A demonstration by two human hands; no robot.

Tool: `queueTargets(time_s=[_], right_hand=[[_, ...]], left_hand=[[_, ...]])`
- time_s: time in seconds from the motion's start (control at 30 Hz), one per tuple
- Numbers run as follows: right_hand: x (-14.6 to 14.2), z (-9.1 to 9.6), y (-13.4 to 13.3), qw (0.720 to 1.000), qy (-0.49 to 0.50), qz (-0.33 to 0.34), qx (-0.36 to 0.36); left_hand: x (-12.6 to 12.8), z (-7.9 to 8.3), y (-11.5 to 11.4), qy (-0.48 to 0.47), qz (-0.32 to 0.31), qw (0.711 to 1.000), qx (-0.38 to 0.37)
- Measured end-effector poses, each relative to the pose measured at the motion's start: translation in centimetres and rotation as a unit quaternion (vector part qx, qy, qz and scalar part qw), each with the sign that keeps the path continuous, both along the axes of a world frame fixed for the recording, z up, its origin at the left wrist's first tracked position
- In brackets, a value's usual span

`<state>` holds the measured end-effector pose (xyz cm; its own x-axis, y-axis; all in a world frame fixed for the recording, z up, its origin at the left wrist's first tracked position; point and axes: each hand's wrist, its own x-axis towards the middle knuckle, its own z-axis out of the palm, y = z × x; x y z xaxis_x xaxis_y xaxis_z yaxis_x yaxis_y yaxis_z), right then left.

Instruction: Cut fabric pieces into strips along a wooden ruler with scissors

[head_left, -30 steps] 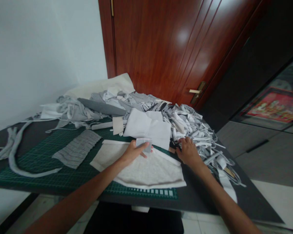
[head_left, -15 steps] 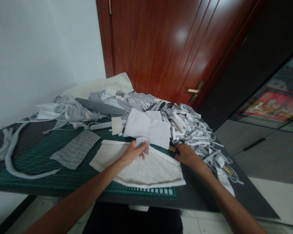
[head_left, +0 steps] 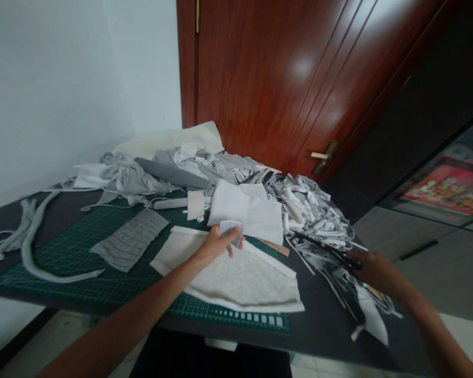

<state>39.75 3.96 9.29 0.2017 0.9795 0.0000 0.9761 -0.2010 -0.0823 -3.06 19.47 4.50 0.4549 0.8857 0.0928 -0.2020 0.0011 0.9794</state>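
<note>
My left hand [head_left: 217, 242] is closed on a small folded piece of grey fabric [head_left: 230, 229], pinched under the thumb. Beneath it a cream fabric panel [head_left: 240, 283] with a folded edge lies on the green cutting mat [head_left: 114, 286]. To the right, my right hand [head_left: 372, 266] grips the dark handles of a pair of scissors [head_left: 331, 251]. Their blades point left, over the edge of the scrap pile [head_left: 311, 205]. White fabric pieces [head_left: 246, 210] rest beyond my left hand, and the end of a wooden ruler [head_left: 278, 247] shows under them.
A striped grey knit piece [head_left: 130, 239] and a curved grey fabric tube [head_left: 33, 252] lie on the left. Grey and white cloth [head_left: 130, 176] is heaped at the back, before the wall and the wooden door [head_left: 256, 79]. A dark cabinet stands right.
My right hand has moved right, away from the ruler's end, and now has the scissors raised among the scraps. My left hand keeps the grey piece in nearly the same place.
</note>
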Motion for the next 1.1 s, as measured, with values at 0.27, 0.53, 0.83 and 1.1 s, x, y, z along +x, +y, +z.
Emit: queueTargets(time_s=[0.27, 0.53, 0.83, 1.1], right_hand=[[-0.3, -0.2, -0.6, 0.952, 0.263, -0.019, 0.155], [-11.8, -2.0, 9.2, 0.918, 0.359, 0.113, 0.126], [-11.6, -3.2, 7.7, 0.945, 0.241, 0.219, -0.007], [-12.7, -3.2, 7.2, 0.939, 0.236, 0.248, -0.029]], left_hand=[[1.9, 0.7, 2.9, 0.0, 0.004, 1.0, 0.008], [1.8, -0.7, 3.4, 0.02, 0.014, 1.0, 0.01], [2.3, -1.3, 3.4, 0.059, 0.022, 0.998, 0.023], [2.7, -0.7, 3.0, 0.061, 0.007, 0.997, 0.037]])
